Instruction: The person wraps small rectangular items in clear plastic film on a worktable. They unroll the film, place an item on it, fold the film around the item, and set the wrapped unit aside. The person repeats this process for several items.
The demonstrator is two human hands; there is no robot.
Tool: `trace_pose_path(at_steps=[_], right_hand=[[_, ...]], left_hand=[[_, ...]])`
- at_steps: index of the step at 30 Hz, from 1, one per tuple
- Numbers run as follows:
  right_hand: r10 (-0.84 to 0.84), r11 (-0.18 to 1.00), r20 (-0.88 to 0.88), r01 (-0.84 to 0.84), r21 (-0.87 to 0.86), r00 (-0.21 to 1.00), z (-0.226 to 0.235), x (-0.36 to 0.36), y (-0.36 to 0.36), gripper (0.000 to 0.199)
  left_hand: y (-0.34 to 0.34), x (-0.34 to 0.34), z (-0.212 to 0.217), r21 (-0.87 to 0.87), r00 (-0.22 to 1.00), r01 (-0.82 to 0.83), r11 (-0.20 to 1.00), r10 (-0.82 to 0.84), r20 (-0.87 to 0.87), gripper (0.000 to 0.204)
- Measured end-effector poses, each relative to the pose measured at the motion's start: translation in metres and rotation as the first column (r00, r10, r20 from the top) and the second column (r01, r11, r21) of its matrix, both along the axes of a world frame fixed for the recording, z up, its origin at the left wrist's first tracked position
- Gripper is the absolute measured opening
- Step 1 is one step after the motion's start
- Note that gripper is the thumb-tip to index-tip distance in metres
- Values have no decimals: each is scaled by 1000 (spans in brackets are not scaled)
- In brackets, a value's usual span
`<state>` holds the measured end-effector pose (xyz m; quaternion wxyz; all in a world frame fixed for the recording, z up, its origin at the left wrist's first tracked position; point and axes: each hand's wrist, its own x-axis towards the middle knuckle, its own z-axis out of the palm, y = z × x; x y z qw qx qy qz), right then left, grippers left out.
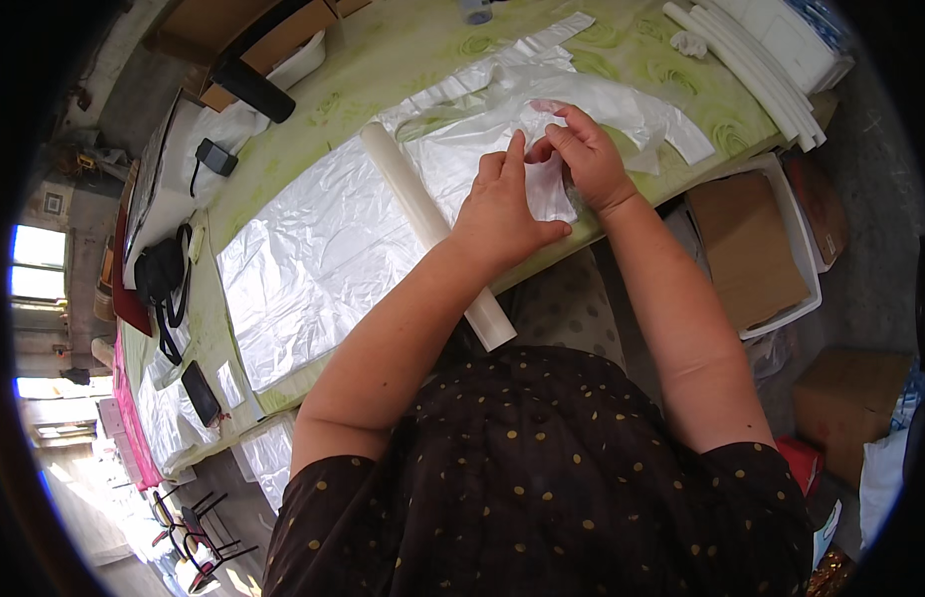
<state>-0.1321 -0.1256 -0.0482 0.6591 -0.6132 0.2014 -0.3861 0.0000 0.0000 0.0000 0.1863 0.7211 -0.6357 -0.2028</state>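
White plastic bags [293,269] lie flattened and overlapping on the table, with strip-like handle ends at the far side and right. Across them rests a long off-white tube [408,184], its near end jutting past the table's front edge beside my left forearm. Over the bags, just right of the tube, my left hand [497,209] is open, thumb spread away from its raised fingers. Close by on the right, my right hand [589,164] has bent fingers drawn together on a thin, crumpled part of a plastic bag [552,189]. Some fingertips show blurred, partly behind film.
A green patterned cloth covers the table [333,104]. Several white rolls [751,80] lie at the far right edge. At left are a black cylinder [253,90], a black bag [161,271] and a phone [201,394]. A white bin with cardboard [746,249] stands below right.
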Motion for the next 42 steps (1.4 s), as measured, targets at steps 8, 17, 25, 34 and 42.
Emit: trace_pose_path(at_steps=[8,17,25,34,42], right_hand=[[4,997,-17,-5,-82,1000,1,4,4,42],[27,992,-37,-31,-120,999,1,5,6,43],[36,992,-99,-47,-114,994,3,5,7,42],[-80,979,-96,61,-193,992,-5,9,5,42],[-662,687,-31,589,-427,749,-14,19,-6,55]], left_hand=[[-11,3,-12,-150,954,-176,973,131,-269,106],[-33,39,-7,188,584,-279,942,322,-745,59],[-32,52,-3,209,545,-310,928,353,-761,48],[-24,52,7,217,464,-335,917,361,-809,48],[-13,59,9,-155,965,-160,975,122,-233,63]])
